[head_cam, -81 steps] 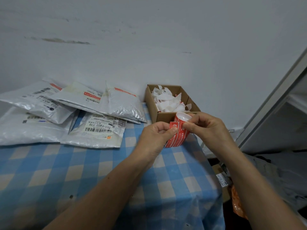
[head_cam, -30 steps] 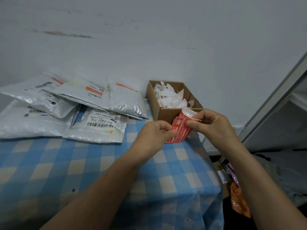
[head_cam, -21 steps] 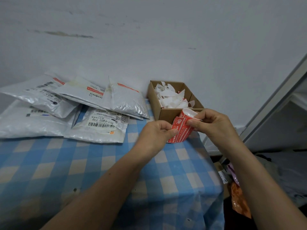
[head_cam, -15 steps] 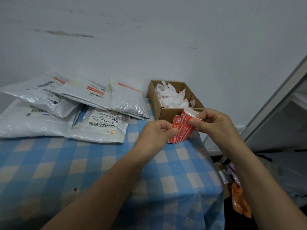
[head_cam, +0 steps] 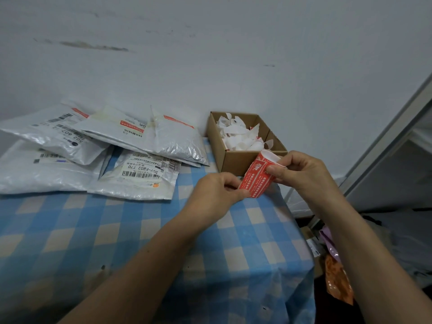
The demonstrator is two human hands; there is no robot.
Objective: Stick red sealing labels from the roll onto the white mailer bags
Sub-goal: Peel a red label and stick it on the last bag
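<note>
Red label roll (head_cam: 257, 178) held just in front of cardboard box (head_cam: 236, 161). Left hand (head_cam: 217, 195) pinches its lower edge, right hand (head_cam: 301, 174) pinches the upper end. Box holds crumpled white paper scraps (head_cam: 238, 136). White mailer bags (head_cam: 163, 141) piled left of box on blue-checked desk (head_cam: 117, 230).

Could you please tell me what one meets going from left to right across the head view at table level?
The white mailer bags → left hand → roll of red labels → right hand.
</note>
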